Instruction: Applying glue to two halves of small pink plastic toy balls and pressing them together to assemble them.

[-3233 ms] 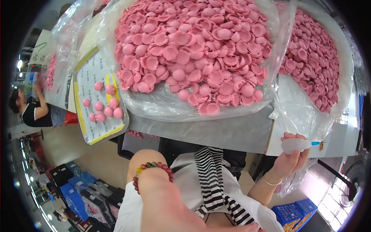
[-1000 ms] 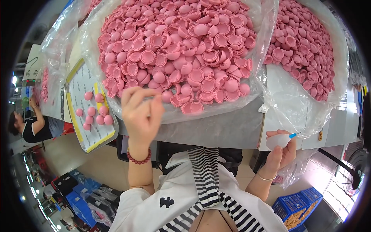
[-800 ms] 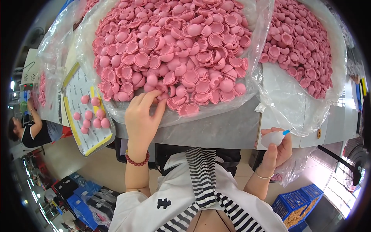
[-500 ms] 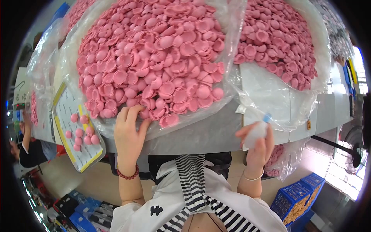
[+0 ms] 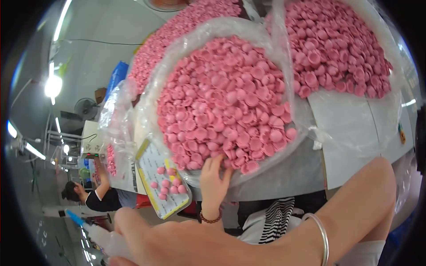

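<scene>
A big heap of pink plastic half-ball shells (image 5: 213, 102) fills a clear plastic bag on the grey table. At the heap's near edge is my left hand (image 5: 215, 179), its thumb and bent fingers around a pink half-ball shell partly hidden among the others. My right hand (image 5: 146, 239) is raised large and close in the lower part of the view, reaching across to the left. It is closed around a translucent white squeeze bottle (image 5: 108, 239) with a blue tip. Left of my left hand, a tray (image 5: 188, 204) with a yellow-edged lining holds several pink balls (image 5: 165, 182).
A second bag of pink shells (image 5: 337, 48) lies on the right, and another pink heap (image 5: 177, 40) at the far left. A co-worker (image 5: 104, 197) sits at the left by a small machine (image 5: 91, 139). A fan (image 5: 86, 107) stands behind.
My right hand has swung up and left with the bottle, close to the camera. The view has turned left; my left hand stays at the heap's near edge.
</scene>
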Action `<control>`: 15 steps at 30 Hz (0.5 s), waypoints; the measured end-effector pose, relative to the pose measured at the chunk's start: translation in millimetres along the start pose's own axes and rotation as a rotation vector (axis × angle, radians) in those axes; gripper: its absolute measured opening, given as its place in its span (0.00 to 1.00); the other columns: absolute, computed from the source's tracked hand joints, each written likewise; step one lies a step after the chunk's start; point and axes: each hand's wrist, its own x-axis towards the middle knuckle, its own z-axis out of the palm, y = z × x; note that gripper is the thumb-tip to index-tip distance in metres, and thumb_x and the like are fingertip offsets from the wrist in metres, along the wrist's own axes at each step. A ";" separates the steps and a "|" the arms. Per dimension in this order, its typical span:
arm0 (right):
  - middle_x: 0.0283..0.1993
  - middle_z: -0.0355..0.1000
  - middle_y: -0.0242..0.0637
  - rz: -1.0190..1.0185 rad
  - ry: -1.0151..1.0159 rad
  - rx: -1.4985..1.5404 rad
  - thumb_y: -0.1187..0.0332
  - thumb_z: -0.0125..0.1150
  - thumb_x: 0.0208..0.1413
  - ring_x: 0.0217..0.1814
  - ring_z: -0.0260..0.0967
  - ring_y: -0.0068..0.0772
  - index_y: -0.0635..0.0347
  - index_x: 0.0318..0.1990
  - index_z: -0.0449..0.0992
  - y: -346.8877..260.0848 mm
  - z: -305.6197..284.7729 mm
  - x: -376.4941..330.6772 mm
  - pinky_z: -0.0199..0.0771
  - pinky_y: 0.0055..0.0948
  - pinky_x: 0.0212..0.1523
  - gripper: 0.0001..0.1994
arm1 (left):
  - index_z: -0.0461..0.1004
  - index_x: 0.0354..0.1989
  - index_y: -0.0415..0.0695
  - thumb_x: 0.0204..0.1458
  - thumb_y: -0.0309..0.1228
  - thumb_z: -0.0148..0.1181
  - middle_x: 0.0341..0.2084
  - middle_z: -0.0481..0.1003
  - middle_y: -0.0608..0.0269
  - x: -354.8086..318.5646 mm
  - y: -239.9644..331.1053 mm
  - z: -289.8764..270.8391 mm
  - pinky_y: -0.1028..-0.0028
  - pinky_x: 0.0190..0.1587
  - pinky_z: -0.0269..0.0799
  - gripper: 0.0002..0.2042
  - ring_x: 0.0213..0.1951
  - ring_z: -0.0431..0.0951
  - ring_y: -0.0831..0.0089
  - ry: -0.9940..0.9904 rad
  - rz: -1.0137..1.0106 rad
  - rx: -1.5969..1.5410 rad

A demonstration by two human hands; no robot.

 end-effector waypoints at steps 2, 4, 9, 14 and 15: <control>0.18 0.65 0.52 -0.015 0.021 -0.002 0.66 0.51 0.47 0.23 0.65 0.55 0.73 0.32 0.60 -10.6 7.2 -7.9 0.64 0.44 0.26 0.15 | 0.68 0.40 0.41 0.39 0.26 0.58 0.32 0.68 0.57 -9.5 -0.7 -9.7 0.68 0.36 0.65 0.16 0.34 0.69 0.59 0.009 -0.025 0.004; 0.17 0.65 0.50 -0.067 0.012 -0.111 0.67 0.52 0.47 0.22 0.65 0.54 0.72 0.32 0.59 -11.0 16.8 -3.6 0.64 0.45 0.25 0.15 | 0.68 0.41 0.42 0.39 0.27 0.58 0.32 0.68 0.57 -13.6 -5.4 -15.3 0.68 0.36 0.65 0.17 0.35 0.69 0.59 0.027 -0.041 0.037; 0.17 0.66 0.48 -0.125 0.075 -0.412 0.68 0.53 0.45 0.21 0.65 0.51 0.68 0.33 0.59 -12.8 23.8 2.8 0.61 0.45 0.22 0.13 | 0.67 0.42 0.44 0.38 0.27 0.59 0.31 0.67 0.59 -9.2 -15.5 -17.8 0.71 0.34 0.66 0.18 0.33 0.69 0.63 -0.006 -0.038 0.048; 0.19 0.66 0.44 -0.363 0.146 -0.483 0.68 0.54 0.45 0.23 0.65 0.48 0.64 0.36 0.59 0.6 14.5 -6.5 0.61 0.41 0.21 0.14 | 0.68 0.41 0.42 0.43 0.29 0.56 0.33 0.67 0.60 -10.7 -1.8 -31.5 0.69 0.32 0.66 0.15 0.30 0.70 0.65 -0.019 -0.030 0.233; 0.19 0.66 0.43 -0.445 0.193 -0.534 0.67 0.54 0.46 0.24 0.65 0.47 0.63 0.37 0.58 2.6 8.0 -9.6 0.60 0.41 0.21 0.15 | 0.68 0.43 0.46 0.40 0.30 0.58 0.34 0.67 0.58 -8.5 -3.0 -24.1 0.67 0.36 0.66 0.18 0.37 0.69 0.60 0.006 -0.066 0.231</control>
